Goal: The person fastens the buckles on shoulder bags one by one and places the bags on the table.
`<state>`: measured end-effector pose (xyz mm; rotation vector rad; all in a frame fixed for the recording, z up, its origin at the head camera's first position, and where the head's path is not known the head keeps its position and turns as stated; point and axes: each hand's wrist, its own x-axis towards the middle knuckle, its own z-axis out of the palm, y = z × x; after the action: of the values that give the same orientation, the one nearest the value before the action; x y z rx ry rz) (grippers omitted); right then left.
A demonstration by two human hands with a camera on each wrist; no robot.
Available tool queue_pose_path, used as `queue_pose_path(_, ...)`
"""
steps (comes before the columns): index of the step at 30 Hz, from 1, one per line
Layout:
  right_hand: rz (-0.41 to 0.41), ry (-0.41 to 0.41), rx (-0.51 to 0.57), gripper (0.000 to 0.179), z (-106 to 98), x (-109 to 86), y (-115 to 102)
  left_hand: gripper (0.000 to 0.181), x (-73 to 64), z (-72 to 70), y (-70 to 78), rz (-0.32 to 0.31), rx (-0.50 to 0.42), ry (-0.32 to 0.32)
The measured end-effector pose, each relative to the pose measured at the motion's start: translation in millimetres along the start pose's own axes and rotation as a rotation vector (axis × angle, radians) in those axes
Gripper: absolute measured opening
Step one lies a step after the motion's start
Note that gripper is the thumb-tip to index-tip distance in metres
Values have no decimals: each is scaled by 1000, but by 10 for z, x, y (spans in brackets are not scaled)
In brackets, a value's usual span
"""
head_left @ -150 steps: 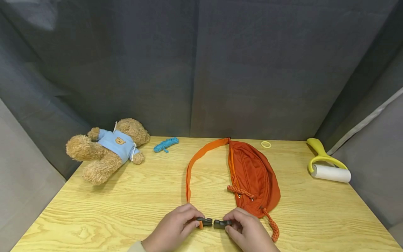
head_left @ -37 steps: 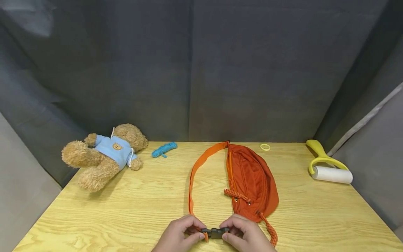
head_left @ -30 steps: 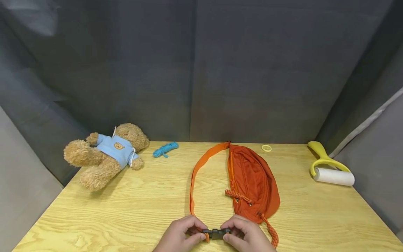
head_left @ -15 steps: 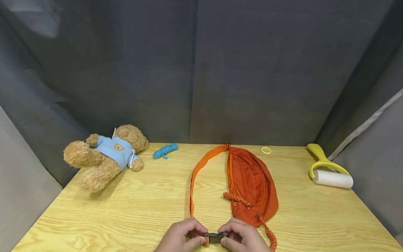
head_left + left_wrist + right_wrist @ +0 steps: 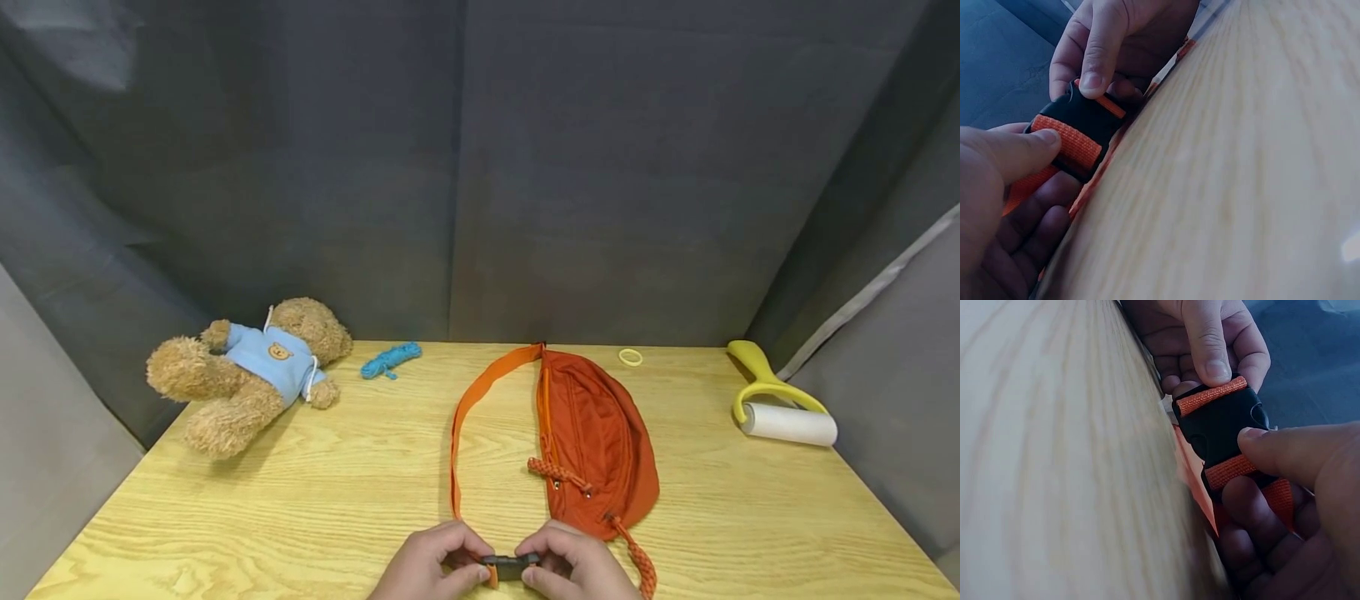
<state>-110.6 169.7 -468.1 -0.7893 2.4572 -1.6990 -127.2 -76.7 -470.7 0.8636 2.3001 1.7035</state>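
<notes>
A black side-release buckle (image 5: 510, 570) is at the front of the table, its two halves fitted together. My left hand (image 5: 433, 563) pinches the left end; in the left wrist view its thumb (image 5: 1044, 140) lies on the orange webbing looped through the buckle (image 5: 1082, 115). The right end is pinched by my right hand (image 5: 576, 563), its thumb (image 5: 1260, 440) on the buckle (image 5: 1225, 425) in the right wrist view. From the left end the orange strap (image 5: 462, 417) curves back to the red-orange waist bag (image 5: 603, 442), which lies flat behind my right hand.
A teddy bear (image 5: 262, 367) in a blue hoodie lies at the back left, with a blue rope bundle (image 5: 391, 360) beside it. Behind the bag is a yellow ring (image 5: 630, 357). A yellow-handled white roller (image 5: 789, 423) lies at the right edge of the wooden table (image 5: 360, 467).
Five seconds ago the buckle halves were apart. My hands have brought them together, and the dark gap seen between them a second ago has closed. The bag has shifted slightly towards me.
</notes>
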Motion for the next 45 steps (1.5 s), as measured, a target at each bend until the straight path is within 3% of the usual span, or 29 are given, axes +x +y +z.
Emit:
queue_pose_path(10,96,-15,24,11,-17,11,-40,11,15,-14,13,-3,-25,-29)
queue_pose_path(20,122,-36,52,13,-22,0,-41,10,-2,-21,1,8,-27,-38)
queue_pose_path(37,137,-21,74,12,-17,-5,-40,11,-10,-31,-5,-15,-56,-52)
queue_pose_path(45,89,-20,92,10,-7,-17,-14,11,-22,-31,-8,-8,-60,-41)
